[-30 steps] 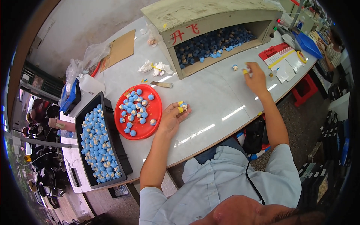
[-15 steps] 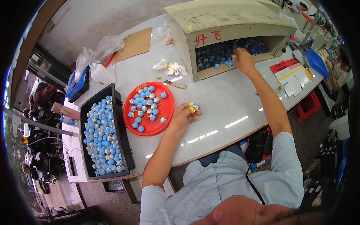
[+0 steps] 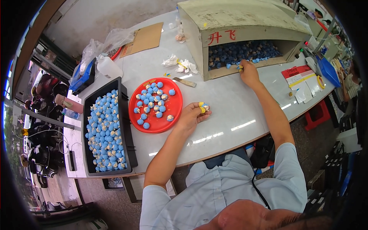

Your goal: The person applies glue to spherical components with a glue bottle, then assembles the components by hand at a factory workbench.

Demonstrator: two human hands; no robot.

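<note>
My left hand (image 3: 191, 117) is closed over the table, right of a red round tray. Yellow tape wraps its fingertips, which pinch a small blue-and-cream ball (image 3: 206, 107), partly hidden by the fingers. My right hand (image 3: 250, 73) is at the front lip of a beige box (image 3: 205, 63) with an open front. Its fingers are pinched together, yellow tape showing; what they hold, if anything, is too small to make out. Inside the box lies a heap of blue pieces (image 3: 241, 51). Several blue balls with cream tufts (image 3: 151, 98) rest on the red tray (image 3: 168, 122).
Left of the tray stands a black bin (image 3: 132, 155) full of similar balls. Behind are a white bottle (image 3: 109, 67), a blue basket (image 3: 83, 79), cardboard (image 3: 143, 38), crumpled white tissue (image 3: 186, 66) and a flat strip (image 3: 184, 81). Papers (image 3: 301, 78) lie at the right.
My right hand has drawn back slightly from the box's heap toward its front lip. The left hand keeps its pinch on the ball. The whole view has shifted a little.
</note>
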